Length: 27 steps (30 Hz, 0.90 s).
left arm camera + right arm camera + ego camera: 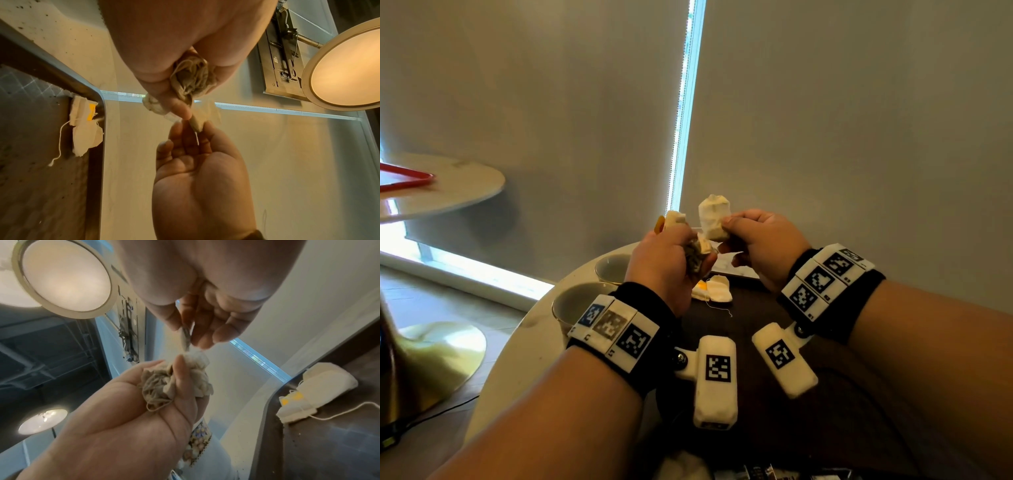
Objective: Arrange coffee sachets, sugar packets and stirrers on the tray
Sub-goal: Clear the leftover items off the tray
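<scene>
left hand (669, 265) clutches bunch of sachets (193, 79) (strings tangled) | right hand (760, 243) pinches one sachet (714, 217), raised above tray (750, 308) | two sachets (714, 289) lie at tray's far left corner

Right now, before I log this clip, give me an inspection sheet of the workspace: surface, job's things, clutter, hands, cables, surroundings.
Surface: round pale table carrying a dark tray.
Job's things: two sachets with strings lie at the tray's far corner; stirrers not seen.
Clutter: two cups on the table left of the tray.
Hands: left hand grips a bunch of sachets; right hand pinches a single sachet above the tray.
Cables: dark cable on the floor, lower left.
Surroundings: closed blinds, second table with red tray, ceiling lamp.
</scene>
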Tool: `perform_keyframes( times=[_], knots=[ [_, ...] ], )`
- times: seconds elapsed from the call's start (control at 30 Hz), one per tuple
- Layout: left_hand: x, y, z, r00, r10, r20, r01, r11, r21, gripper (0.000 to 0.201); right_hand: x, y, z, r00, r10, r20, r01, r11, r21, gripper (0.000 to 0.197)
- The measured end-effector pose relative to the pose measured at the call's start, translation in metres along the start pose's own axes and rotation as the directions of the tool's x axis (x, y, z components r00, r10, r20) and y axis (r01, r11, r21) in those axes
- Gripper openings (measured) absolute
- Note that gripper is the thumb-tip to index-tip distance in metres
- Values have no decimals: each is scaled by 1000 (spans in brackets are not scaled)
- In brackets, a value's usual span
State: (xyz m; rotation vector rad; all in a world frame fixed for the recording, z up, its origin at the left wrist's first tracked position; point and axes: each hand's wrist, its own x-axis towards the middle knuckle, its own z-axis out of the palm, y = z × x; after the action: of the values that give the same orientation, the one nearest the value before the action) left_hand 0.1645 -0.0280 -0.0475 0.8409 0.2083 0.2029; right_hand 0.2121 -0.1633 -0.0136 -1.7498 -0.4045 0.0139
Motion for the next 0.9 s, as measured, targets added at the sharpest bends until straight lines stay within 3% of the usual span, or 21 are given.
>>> perform_keyframes(
  times=[0.17,0.37,0.53,0.9],
  knots=[
    [2,0,0,999,-22,-31,23,999,47,28,3,0,-4,994,82,-68,-74,991,108,3],
    [0,-7,0,999,-37,39,33,994,107,45,-3,2,-3,1000,12,-15,-10,993,118,18],
    [0,-7,0,999,-20,32,17,996,89,37,-6,-2,0,1000,-3,21,1,996,92,24],
    [-5,3,3,997,39,-73,-44,997,-64,21,18,7,-25,954,130,-270,-122,991,48,23]
  ],
)
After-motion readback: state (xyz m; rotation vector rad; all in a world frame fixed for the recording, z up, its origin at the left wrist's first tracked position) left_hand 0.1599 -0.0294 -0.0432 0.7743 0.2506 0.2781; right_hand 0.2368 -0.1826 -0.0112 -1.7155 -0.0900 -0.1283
